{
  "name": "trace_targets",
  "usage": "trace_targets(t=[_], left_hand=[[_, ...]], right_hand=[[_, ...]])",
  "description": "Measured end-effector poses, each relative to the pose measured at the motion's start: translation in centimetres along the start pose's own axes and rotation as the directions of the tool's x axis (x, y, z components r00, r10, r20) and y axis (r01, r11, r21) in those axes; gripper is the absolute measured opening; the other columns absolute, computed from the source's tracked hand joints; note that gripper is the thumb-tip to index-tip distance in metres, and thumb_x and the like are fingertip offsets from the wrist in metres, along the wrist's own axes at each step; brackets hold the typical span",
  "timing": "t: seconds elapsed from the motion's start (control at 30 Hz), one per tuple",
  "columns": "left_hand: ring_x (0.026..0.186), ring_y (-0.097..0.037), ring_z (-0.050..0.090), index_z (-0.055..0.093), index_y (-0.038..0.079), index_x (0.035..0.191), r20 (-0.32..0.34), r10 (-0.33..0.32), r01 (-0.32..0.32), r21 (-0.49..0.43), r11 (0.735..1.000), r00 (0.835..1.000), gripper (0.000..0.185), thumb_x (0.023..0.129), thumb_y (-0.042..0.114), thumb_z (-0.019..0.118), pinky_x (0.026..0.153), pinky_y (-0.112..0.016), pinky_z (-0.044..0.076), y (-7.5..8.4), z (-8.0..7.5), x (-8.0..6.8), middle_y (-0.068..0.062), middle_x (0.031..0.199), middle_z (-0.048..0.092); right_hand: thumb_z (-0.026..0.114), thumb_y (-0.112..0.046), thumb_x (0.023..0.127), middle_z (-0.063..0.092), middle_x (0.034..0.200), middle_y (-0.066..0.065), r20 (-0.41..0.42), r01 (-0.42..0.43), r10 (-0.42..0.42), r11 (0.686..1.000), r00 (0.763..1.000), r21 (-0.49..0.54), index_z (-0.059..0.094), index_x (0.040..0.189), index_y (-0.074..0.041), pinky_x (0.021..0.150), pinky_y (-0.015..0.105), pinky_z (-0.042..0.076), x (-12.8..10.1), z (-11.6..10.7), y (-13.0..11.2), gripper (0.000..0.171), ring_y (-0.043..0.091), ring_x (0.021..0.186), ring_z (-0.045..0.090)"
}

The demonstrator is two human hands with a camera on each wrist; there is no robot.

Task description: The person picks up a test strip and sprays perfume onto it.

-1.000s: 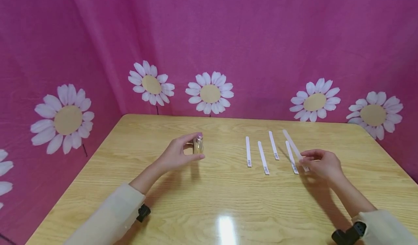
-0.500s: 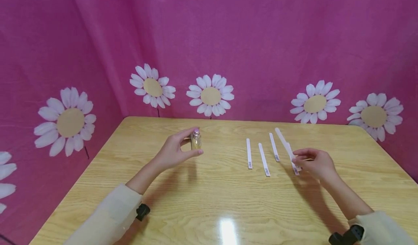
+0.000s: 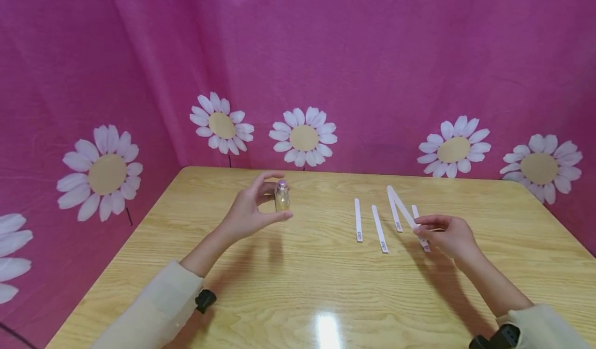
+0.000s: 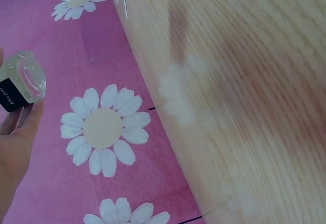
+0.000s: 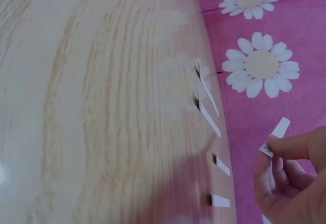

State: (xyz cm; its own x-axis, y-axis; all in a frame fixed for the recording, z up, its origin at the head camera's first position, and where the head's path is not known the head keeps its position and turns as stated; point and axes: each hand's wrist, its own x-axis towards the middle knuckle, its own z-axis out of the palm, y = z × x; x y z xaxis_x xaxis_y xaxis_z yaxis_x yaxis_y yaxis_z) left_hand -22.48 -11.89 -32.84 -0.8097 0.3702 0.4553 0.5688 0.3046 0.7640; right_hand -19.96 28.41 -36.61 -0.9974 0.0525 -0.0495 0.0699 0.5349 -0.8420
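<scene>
Head view: left hand (image 3: 247, 215) grips raised bottle (image 3: 281, 196), cap on; right hand (image 3: 442, 233) pinches one lifted strip (image 3: 401, 209); four strips remain flat, none dipped.

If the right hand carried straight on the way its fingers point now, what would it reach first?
The right hand, pinching a white paper strip, points left; first in line look the white strips on the wooden table, though height is unclear.

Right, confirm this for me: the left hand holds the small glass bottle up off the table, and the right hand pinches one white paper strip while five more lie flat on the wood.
Not quite: four white strips lie flat on the table, not five, as the head view shows. The rest stands: the left hand holds the small glass bottle up, and the right hand pinches one white paper strip.
</scene>
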Motion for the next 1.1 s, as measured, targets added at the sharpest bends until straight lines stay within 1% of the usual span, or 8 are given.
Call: trace_targets(t=[0.2, 0.33, 0.47, 0.57, 0.73, 0.83, 0.97, 1.1], left_hand=[[0.104, -0.023, 0.068, 0.041, 0.015, 0.134, -0.017, 0.064, -0.064, 0.032, 0.997, 0.998, 0.072, 0.075, 0.007, 0.082, 0.095, -0.032, 0.056, 0.4, 0.1, -0.1, -0.013, 0.119, 0.068], [0.103, -0.025, 0.068, 0.040, 0.014, 0.136, 0.003, 0.091, -0.091, 0.053, 0.994, 0.996, 0.072, 0.076, 0.007, 0.080, 0.094, -0.033, 0.056, 0.6, 0.2, -0.1, -0.015, 0.118, 0.067], [0.104, -0.027, 0.067, 0.040, 0.013, 0.137, 0.023, 0.093, -0.094, 0.058, 0.994, 0.995, 0.072, 0.077, 0.008, 0.079, 0.095, -0.034, 0.055, 0.7, 0.4, -0.1, -0.017, 0.120, 0.065], [0.101, -0.026, 0.067, 0.041, 0.012, 0.137, 0.036, 0.096, -0.098, 0.049, 0.994, 0.995, 0.072, 0.077, 0.007, 0.080, 0.095, -0.034, 0.055, 0.7, 0.6, -0.1, -0.017, 0.118, 0.065], [0.099, -0.024, 0.066, 0.042, 0.014, 0.137, 0.056, 0.111, -0.113, 0.053, 0.992, 0.992, 0.071, 0.077, 0.008, 0.080, 0.095, -0.033, 0.055, 0.8, 0.9, -0.1, -0.016, 0.116, 0.064], [0.101, -0.024, 0.066, 0.041, 0.015, 0.137, 0.059, 0.117, -0.121, 0.059, 0.991, 0.991, 0.071, 0.078, 0.008, 0.079, 0.096, -0.033, 0.055, 0.9, 1.0, 0.0, -0.015, 0.117, 0.063], [0.098, -0.024, 0.066, 0.041, 0.014, 0.137, 0.068, 0.118, -0.122, 0.056, 0.991, 0.991, 0.070, 0.078, 0.008, 0.078, 0.094, -0.032, 0.056, 0.9, 1.1, 0.1, -0.016, 0.113, 0.065], [0.096, -0.024, 0.066, 0.041, 0.015, 0.137, 0.082, 0.111, -0.115, 0.042, 0.992, 0.990, 0.069, 0.079, 0.008, 0.078, 0.093, -0.032, 0.057, 0.9, 1.4, 0.2, -0.017, 0.109, 0.067]], right_hand=[[0.070, -0.015, 0.087, 0.063, 0.069, -0.019, 0.013, -0.019, 0.018, 0.999, 1.000, 0.032, 0.060, 0.116, 0.013, 0.056, 0.023, 0.056, 0.0, 0.3, -0.1, 0.042, -0.002, 0.064, 0.057], [0.070, -0.016, 0.088, 0.063, 0.069, -0.018, 0.029, -0.030, 0.028, 0.997, 0.999, 0.070, 0.060, 0.116, 0.012, 0.054, 0.025, 0.055, 0.0, 0.5, -0.5, 0.041, 0.001, 0.061, 0.057], [0.069, -0.013, 0.088, 0.064, 0.068, -0.018, 0.032, -0.018, 0.015, 0.996, 0.999, 0.090, 0.059, 0.119, 0.013, 0.051, 0.023, 0.051, -0.1, 0.8, -1.1, 0.041, 0.002, 0.059, 0.055], [0.069, -0.013, 0.088, 0.064, 0.069, -0.020, 0.029, -0.016, 0.014, 0.997, 0.999, 0.077, 0.058, 0.122, 0.012, 0.050, 0.022, 0.050, -0.2, 0.9, -1.6, 0.044, -0.001, 0.060, 0.057], [0.068, -0.014, 0.089, 0.066, 0.075, -0.020, 0.024, 0.024, -0.025, 0.998, 0.999, 0.059, 0.058, 0.122, 0.013, 0.057, 0.020, 0.054, -0.1, 1.1, -2.3, 0.043, -0.005, 0.065, 0.059], [0.066, -0.012, 0.090, 0.067, 0.076, -0.019, 0.031, 0.058, -0.060, 0.995, 0.998, 0.078, 0.057, 0.119, 0.016, 0.063, 0.019, 0.057, -0.1, 1.2, -2.9, 0.042, -0.006, 0.067, 0.061], [0.066, -0.011, 0.090, 0.067, 0.074, -0.019, 0.067, 0.054, -0.063, 0.990, 0.996, 0.127, 0.057, 0.118, 0.017, 0.066, 0.021, 0.059, -0.1, 1.5, -3.7, 0.041, -0.004, 0.067, 0.064], [0.067, -0.010, 0.088, 0.069, 0.075, -0.016, 0.094, 0.049, -0.062, 0.989, 0.994, 0.136, 0.058, 0.116, 0.017, 0.066, 0.023, 0.059, -0.3, 2.0, -4.2, 0.040, -0.004, 0.069, 0.064]])
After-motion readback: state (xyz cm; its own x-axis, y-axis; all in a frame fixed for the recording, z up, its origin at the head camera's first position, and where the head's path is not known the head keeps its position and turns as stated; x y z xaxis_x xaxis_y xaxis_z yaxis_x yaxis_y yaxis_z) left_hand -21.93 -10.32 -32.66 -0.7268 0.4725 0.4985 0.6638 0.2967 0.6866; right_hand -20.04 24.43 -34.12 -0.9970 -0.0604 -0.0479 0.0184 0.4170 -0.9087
